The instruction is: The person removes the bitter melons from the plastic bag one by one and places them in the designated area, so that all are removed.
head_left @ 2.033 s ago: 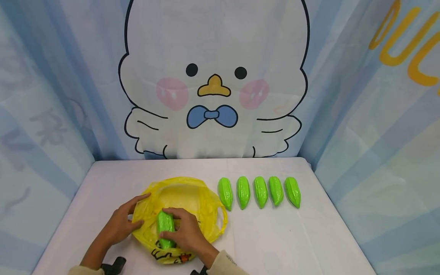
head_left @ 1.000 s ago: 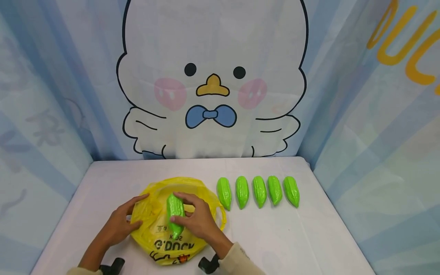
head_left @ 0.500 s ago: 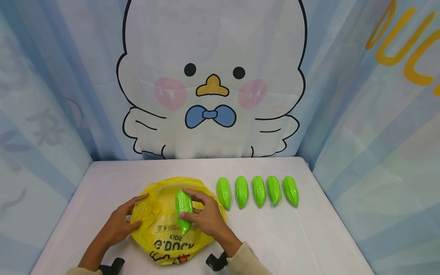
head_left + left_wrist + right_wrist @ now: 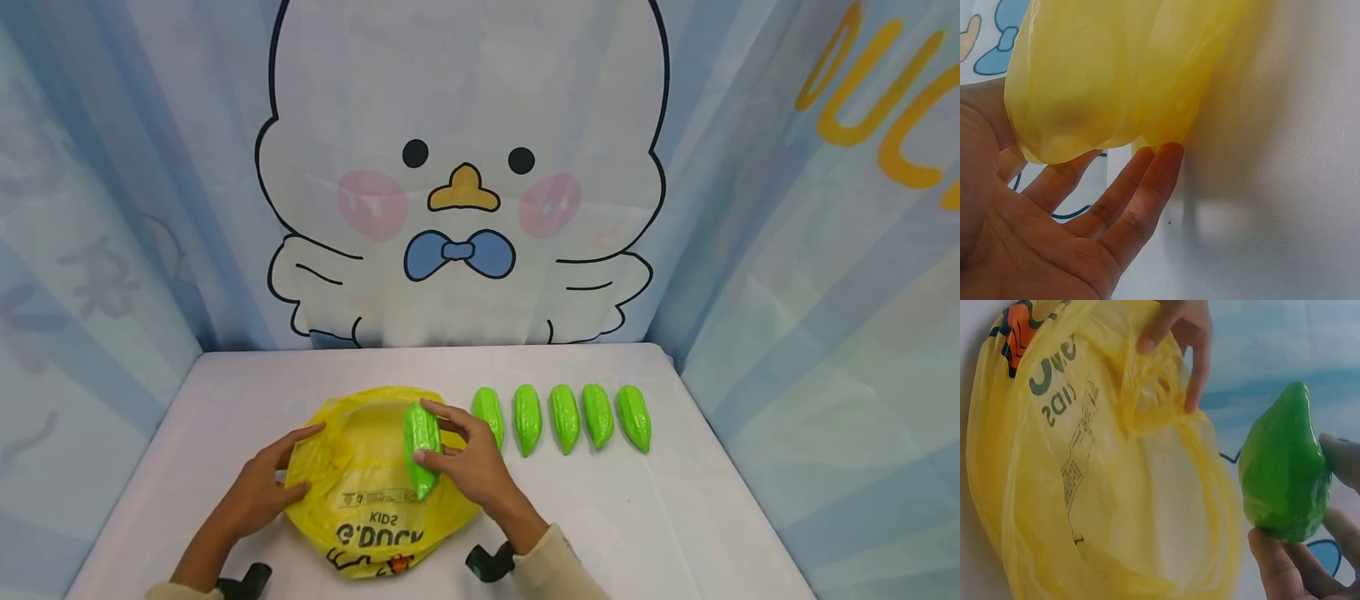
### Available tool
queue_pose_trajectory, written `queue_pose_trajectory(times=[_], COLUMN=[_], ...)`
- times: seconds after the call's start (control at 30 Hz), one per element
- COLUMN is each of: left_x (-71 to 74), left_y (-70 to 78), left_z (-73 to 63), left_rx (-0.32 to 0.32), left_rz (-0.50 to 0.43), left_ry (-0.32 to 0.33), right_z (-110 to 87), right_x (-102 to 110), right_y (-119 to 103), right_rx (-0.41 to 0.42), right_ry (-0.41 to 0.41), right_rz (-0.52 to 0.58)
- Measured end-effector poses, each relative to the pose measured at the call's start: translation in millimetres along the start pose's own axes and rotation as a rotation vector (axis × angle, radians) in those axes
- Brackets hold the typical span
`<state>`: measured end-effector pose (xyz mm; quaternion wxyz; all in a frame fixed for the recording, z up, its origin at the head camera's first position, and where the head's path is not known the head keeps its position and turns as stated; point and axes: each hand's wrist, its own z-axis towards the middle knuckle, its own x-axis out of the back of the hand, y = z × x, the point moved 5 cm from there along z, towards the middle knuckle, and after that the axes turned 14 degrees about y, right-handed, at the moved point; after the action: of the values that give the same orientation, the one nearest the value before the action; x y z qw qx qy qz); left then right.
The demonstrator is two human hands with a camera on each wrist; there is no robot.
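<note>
My right hand (image 4: 476, 454) holds a glossy green toy vegetable (image 4: 422, 450) between thumb and fingers, above the right side of a yellow plastic bag (image 4: 390, 467). Ridged and tapering to a point, it shows large and close in the right wrist view. My left hand (image 4: 266, 479) holds the bag's left edge, thumb and index finger spread along it. The left wrist view shows thin yellow plastic over part of the thumb side, with the other fingers (image 4: 1147, 194) stretched beneath. Dark lettering and an orange print mark the bag's near side.
Several matching green toy vegetables stand in a row on the white table (image 4: 637, 517), right of the bag; my right hand partly covers the leftmost (image 4: 487, 408). A blue and white curtain (image 4: 465, 292) with a cartoon duck closes off the table's back.
My right hand has lifted the green toy vegetable from inside the bag and carried it up and rightward, toward the bag's right edge. My left hand has stayed at the bag.
</note>
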<state>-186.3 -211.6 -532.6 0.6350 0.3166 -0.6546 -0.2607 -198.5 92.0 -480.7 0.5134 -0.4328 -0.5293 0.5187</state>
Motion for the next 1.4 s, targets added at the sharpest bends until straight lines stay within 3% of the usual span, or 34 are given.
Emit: queue_pose_trajectory(times=[0.3, 1.4], left_x=[-1.6, -0.7], left_y=[-2.4, 0.0], left_z=[0.2, 0.2], left_rx=[0.018, 0.014], left_rz=[-0.003, -0.007], left_ry=[0.001, 0.000], right_z=[0.1, 6.1], right_x=[20, 95], right_y=[2, -6], right_rx=[-0.032, 0.016], right_ry=[0.039, 0.172], right_rz=[0.009, -0.098])
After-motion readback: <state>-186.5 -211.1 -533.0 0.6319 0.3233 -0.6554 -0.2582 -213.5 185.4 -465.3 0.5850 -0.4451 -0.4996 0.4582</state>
